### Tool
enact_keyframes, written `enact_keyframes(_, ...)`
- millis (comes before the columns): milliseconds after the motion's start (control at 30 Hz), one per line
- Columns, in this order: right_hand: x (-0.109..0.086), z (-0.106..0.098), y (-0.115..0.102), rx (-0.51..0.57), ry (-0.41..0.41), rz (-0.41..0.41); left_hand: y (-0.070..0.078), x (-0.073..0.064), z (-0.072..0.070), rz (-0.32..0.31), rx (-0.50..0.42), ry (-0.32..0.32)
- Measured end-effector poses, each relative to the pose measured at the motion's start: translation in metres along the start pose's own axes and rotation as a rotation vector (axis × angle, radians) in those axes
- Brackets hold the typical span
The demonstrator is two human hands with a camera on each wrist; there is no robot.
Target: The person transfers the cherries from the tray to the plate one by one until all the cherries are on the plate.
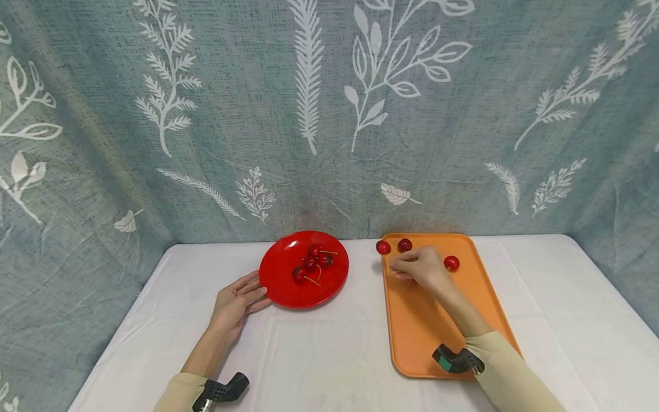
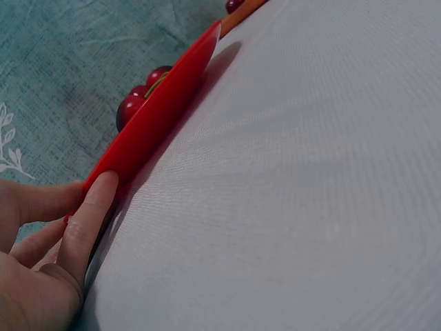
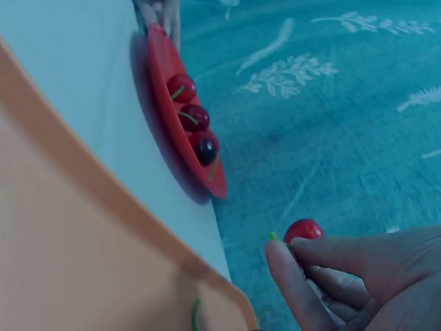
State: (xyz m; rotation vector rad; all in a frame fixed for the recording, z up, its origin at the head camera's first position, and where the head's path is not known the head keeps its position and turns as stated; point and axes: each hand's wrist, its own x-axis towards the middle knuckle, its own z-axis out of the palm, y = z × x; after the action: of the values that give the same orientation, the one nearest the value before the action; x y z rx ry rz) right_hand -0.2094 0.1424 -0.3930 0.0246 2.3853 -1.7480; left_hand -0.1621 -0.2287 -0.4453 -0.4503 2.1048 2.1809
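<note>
My left hand grips the left rim of a round red plate, with the thumb and fingers at its edge. Several dark red cherries with green stems lie together on that plate. Over the left edge of an orange tray, my right hand pinches a cherry by its green stem between thumb and index finger. Two more cherries stay with the tray: one near its far left corner, another to the right of my right hand.
A white cloth covers the table, with its bare strip between plate and tray. Behind it hangs a blue-green curtain with white leaf patterns, close to the far edges of plate and tray.
</note>
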Motion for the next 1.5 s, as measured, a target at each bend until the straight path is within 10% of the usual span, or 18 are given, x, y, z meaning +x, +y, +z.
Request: enact_keyframes(1500, 0.021, 0.120, -0.008, 0.002, -0.210, -0.110, 0.001, -0.001, 0.000, -0.012, -0.032, -0.004)
